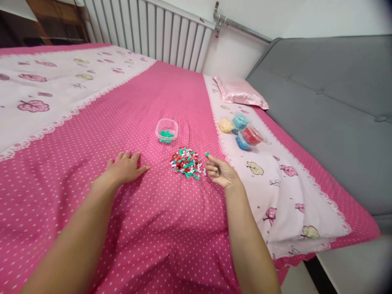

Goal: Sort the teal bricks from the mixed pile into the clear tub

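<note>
A loose pile of small building bricks [186,162] in green, red and white lies on the pink dotted bedsheet [165,212]. Just right of it, my right hand [222,172] is closed on small green bricks [207,154]; one shows at the fingertips and more green shows among the curled fingers. My left hand [125,168] rests flat on the sheet, left of the pile, fingers spread and holding nothing. Behind the pile stands an open clear plastic tub [167,122] with green bricks [166,135] in its bottom.
To the right sit several clear tubs: one with yellow pieces [226,125], blue ones [240,121], and a red one [251,134] resting on a blue one [243,143]. Farther back are a pink pillow [241,92], a grey headboard [324,90] and a white radiator [153,30].
</note>
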The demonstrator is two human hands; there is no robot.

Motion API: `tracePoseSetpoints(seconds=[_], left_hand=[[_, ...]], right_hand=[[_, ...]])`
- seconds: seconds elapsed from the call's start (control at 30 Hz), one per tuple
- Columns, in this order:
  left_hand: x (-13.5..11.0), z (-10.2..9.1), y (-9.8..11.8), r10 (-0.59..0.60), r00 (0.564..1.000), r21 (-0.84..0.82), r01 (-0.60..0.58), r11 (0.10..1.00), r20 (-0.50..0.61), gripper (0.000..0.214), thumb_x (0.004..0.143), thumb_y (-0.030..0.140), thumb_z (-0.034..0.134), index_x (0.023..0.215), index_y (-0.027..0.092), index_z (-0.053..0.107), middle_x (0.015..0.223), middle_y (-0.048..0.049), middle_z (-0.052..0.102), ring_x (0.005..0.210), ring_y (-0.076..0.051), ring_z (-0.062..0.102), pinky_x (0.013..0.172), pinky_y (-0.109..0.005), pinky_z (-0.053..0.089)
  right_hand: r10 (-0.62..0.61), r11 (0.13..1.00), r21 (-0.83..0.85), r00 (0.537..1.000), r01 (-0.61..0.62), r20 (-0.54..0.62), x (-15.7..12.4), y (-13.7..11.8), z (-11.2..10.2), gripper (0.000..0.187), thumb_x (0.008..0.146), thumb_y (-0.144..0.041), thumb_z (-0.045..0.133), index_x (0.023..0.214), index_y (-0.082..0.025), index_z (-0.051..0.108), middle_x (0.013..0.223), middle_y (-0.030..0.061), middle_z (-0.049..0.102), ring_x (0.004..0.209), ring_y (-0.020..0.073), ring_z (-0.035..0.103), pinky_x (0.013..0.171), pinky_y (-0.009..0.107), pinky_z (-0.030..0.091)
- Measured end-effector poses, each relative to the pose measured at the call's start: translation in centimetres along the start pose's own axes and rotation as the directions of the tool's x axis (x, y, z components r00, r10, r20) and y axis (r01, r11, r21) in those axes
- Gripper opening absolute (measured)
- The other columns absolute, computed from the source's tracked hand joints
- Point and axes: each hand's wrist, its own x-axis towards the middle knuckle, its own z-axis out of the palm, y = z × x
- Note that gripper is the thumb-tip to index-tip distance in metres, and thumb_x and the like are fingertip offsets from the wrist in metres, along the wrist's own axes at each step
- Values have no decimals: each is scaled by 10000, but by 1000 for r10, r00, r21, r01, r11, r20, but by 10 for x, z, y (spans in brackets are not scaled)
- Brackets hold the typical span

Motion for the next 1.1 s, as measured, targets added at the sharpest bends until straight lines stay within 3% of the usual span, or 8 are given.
tracePoseSetpoints(seconds=[0.13, 0.5, 0.7, 0.83, 0.97, 1.1], left_hand=[[0, 0, 0, 2, 1000, 9, -2, 1000, 10, 728, 845, 568, 348, 1430, 136, 321, 1449, -214, 357, 1338, -384, 303, 1023, -586, 293], [-2, -3, 2, -6, 1000, 14, 6, 1000, 26, 728, 852, 563, 342, 1438, 132, 302, 1459, -212, 339, 1345, -379, 290, 1033, -582, 283], [-1, -2, 2, -5, 1000, 14, 4, 1000, 23, 721, 855, 559, 340, 1435, 133, 305, 1458, -216, 339, 1347, -381, 286, 1033, -579, 281], [-2, -2, 2, -2, 1000, 15, 2, 1000, 23, 730, 851, 569, 340, 1434, 132, 306, 1462, -217, 331, 1349, -385, 279, 1035, -574, 279], [-2, -2, 2, -3, 1000, 16, 2, 1000, 24, 728, 851, 567, 337, 1437, 136, 300, 1464, -213, 331, 1346, -383, 284, 1037, -573, 279], [-1, -2, 1, -7, 1000, 22, 7, 1000, 26, 724, 856, 568, 323, 1440, 141, 292, 1467, -207, 326, 1351, -373, 279, 1038, -573, 278]], right_hand=[[35, 989, 143, 999, -35, -3, 1, -3, 0, 154, 795, -111, 612, 780, -190, 482, 578, -77, 434, 402, 7, 375, 290, 68, 208], [4, 960, 278, 992, 31, -125, 1, -5, 7, 88, 829, -94, 485, 851, -153, 546, 766, 25, 618, 617, 61, 588, 378, 65, 405], [-34, 968, 242, 989, 68, -143, 1, -5, 5, 130, 731, -86, 486, 812, -159, 556, 782, 38, 639, 685, 90, 621, 448, 99, 474], [-49, 981, 176, 987, 76, -155, 2, -4, 4, 79, 736, -132, 521, 800, -163, 555, 718, 16, 616, 602, 68, 585, 418, 90, 433], [-26, 992, 117, 985, 46, -173, 3, -3, 5, 19, 797, -168, 522, 789, -164, 539, 610, -27, 528, 432, 33, 447, 303, 84, 283], [-42, 999, 16, 988, 45, -148, 4, 0, 3, 85, 773, -185, 604, 765, -174, 520, 570, -62, 469, 377, 18, 343, 275, 89, 200]])
